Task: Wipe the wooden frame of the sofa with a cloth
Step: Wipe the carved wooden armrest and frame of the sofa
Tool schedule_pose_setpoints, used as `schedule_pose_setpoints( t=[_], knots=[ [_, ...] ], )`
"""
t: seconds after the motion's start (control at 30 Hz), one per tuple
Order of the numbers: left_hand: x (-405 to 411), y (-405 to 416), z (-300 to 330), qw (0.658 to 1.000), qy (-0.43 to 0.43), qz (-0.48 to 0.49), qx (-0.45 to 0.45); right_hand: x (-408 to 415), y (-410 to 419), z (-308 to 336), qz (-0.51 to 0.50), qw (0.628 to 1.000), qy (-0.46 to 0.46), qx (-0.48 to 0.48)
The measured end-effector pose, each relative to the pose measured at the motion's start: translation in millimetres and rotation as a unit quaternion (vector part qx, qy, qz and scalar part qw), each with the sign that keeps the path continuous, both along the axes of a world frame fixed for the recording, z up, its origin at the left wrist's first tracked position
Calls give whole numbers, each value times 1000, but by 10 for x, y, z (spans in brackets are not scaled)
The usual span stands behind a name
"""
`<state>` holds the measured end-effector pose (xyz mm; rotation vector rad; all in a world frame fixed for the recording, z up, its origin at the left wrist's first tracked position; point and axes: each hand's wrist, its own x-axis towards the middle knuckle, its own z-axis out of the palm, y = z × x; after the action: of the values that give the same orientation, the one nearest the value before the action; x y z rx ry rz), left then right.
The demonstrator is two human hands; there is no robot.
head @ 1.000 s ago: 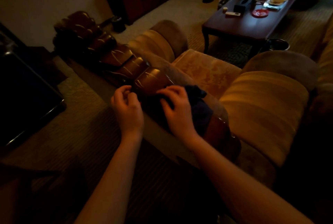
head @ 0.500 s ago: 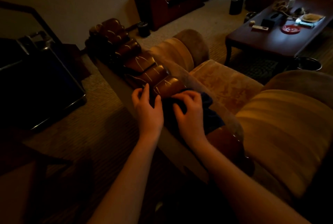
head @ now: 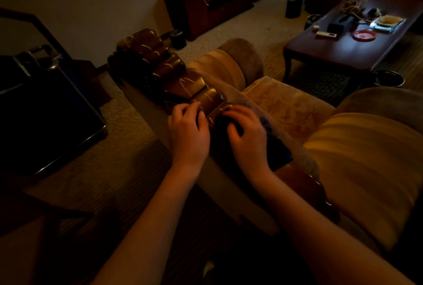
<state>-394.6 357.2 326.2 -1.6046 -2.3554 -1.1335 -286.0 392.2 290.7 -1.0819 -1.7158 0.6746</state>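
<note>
— What are the hands doing?
— A person bends over the back of a sofa in a dim living room. The right hand (head: 248, 135) presses a dark cloth (head: 278, 149) onto the carved wooden frame (head: 183, 83), its fingers curled over the fabric, so that grip is clamped on the cloth. The left hand (head: 188, 127) sits just beside it at 9 o'clock, fingers bent over the edge of the frame; whether that grip closes on the cloth's edge or only on the wood, I cannot tell in this light.

— And the frame itself?
— It runs along the top of the sofa's back, from under the hands toward 11 o'clock, in glossy rounded segments that catch thin highlights. More of it shows past the right wrist at 5 o'clock.

— What lies around them?
— Tan cushions (head: 357, 165) fill the sofa at 3 o'clock. Farther out at 1 o'clock stands a dark desk (head: 338, 53) carrying a red dish (head: 364, 35) and a remote (head: 326, 35). A dark cabinet (head: 212, 5) stands against the wall at 12 o'clock.
</note>
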Motion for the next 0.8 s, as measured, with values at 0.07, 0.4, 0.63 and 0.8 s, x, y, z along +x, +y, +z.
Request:
schedule_pose_setpoints(
  t=[0.07, 0.4, 0.63, 0.8],
  knots=[
    [-121, 168, 133, 995, 88, -49, 11, -68, -242, -119, 49, 994, -74, 62],
    [-579, 897, 359, 941, 221, -241, -80, -82, 464, 122, -70, 991, -64, -90],
    [-615, 894, 300, 952, 177, -247, -42, -161, 1, 13, -58, 991, -121, 15],
    [-595, 882, 310, 944, 207, -253, -44, -204, 109, 78, -37, 988, -139, 51]
  ],
)
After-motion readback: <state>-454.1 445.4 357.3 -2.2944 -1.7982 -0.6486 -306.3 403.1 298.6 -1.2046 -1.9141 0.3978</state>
